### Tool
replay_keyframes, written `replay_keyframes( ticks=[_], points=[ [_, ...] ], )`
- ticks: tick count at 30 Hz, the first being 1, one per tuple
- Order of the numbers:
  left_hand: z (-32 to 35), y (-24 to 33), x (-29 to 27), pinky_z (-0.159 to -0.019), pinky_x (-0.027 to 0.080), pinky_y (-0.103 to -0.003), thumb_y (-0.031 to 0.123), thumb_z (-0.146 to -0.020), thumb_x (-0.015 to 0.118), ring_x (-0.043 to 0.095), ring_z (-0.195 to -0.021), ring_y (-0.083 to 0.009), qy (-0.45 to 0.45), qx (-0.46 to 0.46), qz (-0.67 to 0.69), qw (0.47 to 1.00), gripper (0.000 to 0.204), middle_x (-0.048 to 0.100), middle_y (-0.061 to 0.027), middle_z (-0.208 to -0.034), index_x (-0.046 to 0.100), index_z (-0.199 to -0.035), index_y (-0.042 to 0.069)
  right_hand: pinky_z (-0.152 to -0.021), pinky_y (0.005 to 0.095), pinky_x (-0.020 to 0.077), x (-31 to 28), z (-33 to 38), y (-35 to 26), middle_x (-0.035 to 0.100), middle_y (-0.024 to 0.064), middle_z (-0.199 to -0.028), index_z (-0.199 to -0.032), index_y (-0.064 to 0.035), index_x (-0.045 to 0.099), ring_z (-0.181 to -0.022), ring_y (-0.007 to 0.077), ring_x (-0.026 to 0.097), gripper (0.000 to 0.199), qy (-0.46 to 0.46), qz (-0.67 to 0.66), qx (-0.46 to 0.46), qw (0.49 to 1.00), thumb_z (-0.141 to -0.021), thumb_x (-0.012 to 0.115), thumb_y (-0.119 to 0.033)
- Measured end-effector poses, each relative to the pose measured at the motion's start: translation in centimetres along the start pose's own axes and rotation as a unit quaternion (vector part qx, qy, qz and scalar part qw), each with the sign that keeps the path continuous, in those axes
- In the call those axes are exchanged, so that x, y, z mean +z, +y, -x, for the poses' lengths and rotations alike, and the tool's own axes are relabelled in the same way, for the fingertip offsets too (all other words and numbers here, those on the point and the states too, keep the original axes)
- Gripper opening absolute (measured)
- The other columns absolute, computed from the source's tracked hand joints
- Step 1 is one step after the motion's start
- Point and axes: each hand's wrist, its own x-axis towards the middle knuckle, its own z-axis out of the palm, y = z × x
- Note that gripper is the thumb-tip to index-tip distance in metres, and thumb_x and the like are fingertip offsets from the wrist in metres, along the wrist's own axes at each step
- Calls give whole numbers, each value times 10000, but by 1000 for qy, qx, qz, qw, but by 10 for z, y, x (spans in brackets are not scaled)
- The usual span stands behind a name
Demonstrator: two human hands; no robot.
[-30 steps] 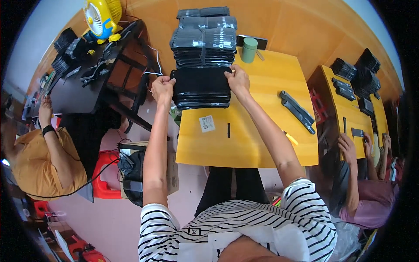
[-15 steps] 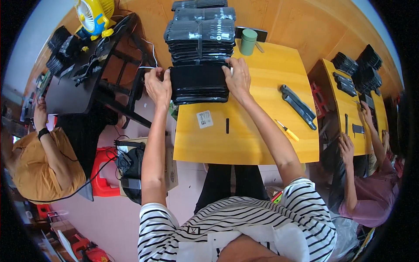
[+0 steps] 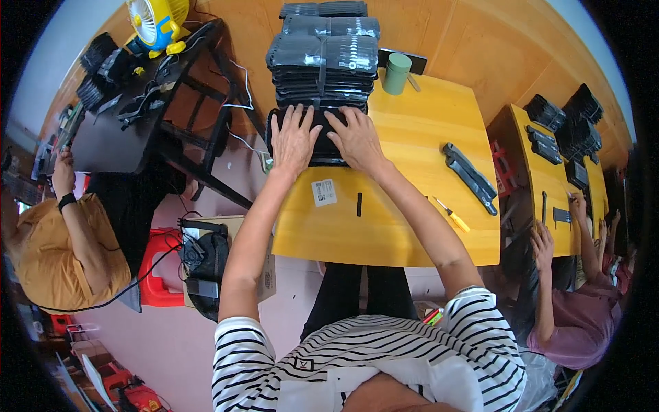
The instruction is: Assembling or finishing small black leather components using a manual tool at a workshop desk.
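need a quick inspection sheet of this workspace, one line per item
surface: yellow wooden table, mostly bare at its near edge
job's things: black flat device lying at the table's far left, under both hands; tall stack of dark bagged units right behind it
clutter: green cup, black bar tool, yellow-handled screwdriver, white label, small black strip
hands: left hand and right hand both flat, palms down on the device, fingers spread
cables: black cables on the floor by a cardboard box and red stool
surroundings: yellow fan on a dark side table; other people seated left and right
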Motion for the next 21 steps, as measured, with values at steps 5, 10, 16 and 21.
replay_keyframes(
  ticks=[5, 10, 16, 21],
  points=[
    [5, 1, 10, -1003, 262, -472, 311, -858, 505, 418, -1186, -263, 2, 24, 3, 1000, 424, 498, -104, -1242, 495, -1226, 100, -922, 414, 335, 7, 12, 1, 489, 154, -1123, -1209, -92, 481, -1089, 311, 426, 414, 12, 15, 11, 1000, -835, 544, -257],
    [6, -1, 18, -1014, 252, -467, 338, -880, 455, 402, -1208, -246, -20, 40, -72, 996, 440, 474, -83, -1281, 463, -1264, 124, -920, 413, 341, 3, 14, 5, 498, 144, -1125, -1218, -83, 472, -1080, 299, 440, 434, 21, 28, -10, 999, -826, 537, -258],
    [3, -6, 10, -1044, 216, -483, 316, -929, 388, 337, -1258, -276, -69, 10, -41, 997, 436, 394, -125, -1337, 389, -1324, 132, -866, 409, 391, -62, 52, 36, 501, 160, -1082, -1092, -46, 555, -1001, 316, 488, 346, 116, -44, 158, 980, -780, 592, -190],
    [-7, 3, -9, -1045, 204, -488, 293, -897, 465, 359, -1234, -291, 11, 15, 3, 1000, 417, 408, -160, -1307, 460, -1257, 84, -897, 397, 395, -133, 163, 153, 481, 164, -1134, -1209, -60, 457, -1067, 305, 471, 657, -15, 163, 335, 928, -647, 735, -255]
  ],
)
